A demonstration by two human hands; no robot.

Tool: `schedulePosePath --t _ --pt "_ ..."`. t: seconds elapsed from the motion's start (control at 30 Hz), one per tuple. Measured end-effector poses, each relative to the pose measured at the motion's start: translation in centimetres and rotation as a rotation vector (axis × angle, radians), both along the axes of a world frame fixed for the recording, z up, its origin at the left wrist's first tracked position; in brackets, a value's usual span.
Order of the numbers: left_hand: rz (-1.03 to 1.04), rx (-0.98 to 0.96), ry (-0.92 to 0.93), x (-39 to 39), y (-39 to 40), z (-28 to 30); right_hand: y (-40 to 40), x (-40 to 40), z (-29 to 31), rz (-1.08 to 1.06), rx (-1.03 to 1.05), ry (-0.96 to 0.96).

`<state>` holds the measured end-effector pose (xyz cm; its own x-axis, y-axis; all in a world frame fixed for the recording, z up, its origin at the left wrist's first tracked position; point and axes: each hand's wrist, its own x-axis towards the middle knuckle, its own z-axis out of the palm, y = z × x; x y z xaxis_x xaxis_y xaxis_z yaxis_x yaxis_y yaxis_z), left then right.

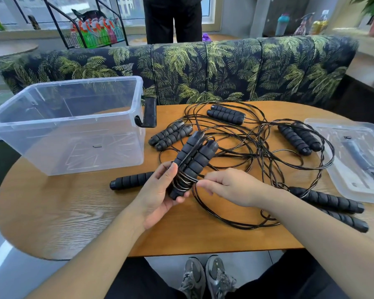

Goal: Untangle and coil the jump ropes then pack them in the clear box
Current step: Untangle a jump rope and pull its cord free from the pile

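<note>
My left hand (pixel 160 195) grips a pair of black foam jump rope handles (pixel 193 159) held together, with black cord wound around their lower end. My right hand (pixel 227 186) pinches that cord just right of the handles. A tangle of black cords (pixel 257 147) spreads over the wooden table (pixel 73 212). More handle pairs lie at the back (pixel 226 114), centre left (pixel 171 134), right (pixel 298 139) and near right (pixel 328 201). A single handle (pixel 131 180) lies left of my left hand. The clear box (pixel 73 126) stands open at the table's left, with nothing in it.
The clear lid (pixel 354 156) lies at the table's right edge. A leaf-patterned sofa (pixel 203 67) runs behind the table. A person in dark trousers (pixel 173 20) stands beyond it, beside a wire rack of bottles (pixel 95 29).
</note>
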<state>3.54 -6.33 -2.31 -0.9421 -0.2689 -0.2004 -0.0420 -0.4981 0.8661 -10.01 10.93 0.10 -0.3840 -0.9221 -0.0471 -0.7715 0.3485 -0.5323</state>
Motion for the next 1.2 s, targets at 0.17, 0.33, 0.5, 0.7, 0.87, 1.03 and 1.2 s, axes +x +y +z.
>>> schedulePosePath --t 0.17,0.33,0.5,0.7,0.87,1.03,1.2 --pt "-0.115 -0.093 0.004 0.1 -1.1 0.1 0.4 -0.5 0.2 0.127 0.068 0.018" --pt "-0.237 -0.078 0.053 0.3 -2.5 0.9 0.4 -1.3 0.8 0.152 0.044 0.135" --pt "-0.366 -0.275 -0.027 0.2 -3.1 2.7 -0.5 -3.6 1.4 0.040 0.155 0.287" --pt "-0.462 -0.492 -0.111 -0.4 -3.8 4.6 -1.7 -4.6 3.1 0.154 0.163 -0.065" --pt "-0.460 -0.944 -0.160 -0.9 -2.8 5.9 -2.2 -4.5 4.6 0.227 0.250 0.276" --pt "-0.611 -1.330 -0.242 -1.3 -1.3 6.6 -2.6 -4.4 5.1 0.176 0.242 0.378" --pt "-0.543 -1.382 -0.232 -1.3 -1.3 6.0 -2.7 -3.6 5.8 0.121 0.058 0.067"
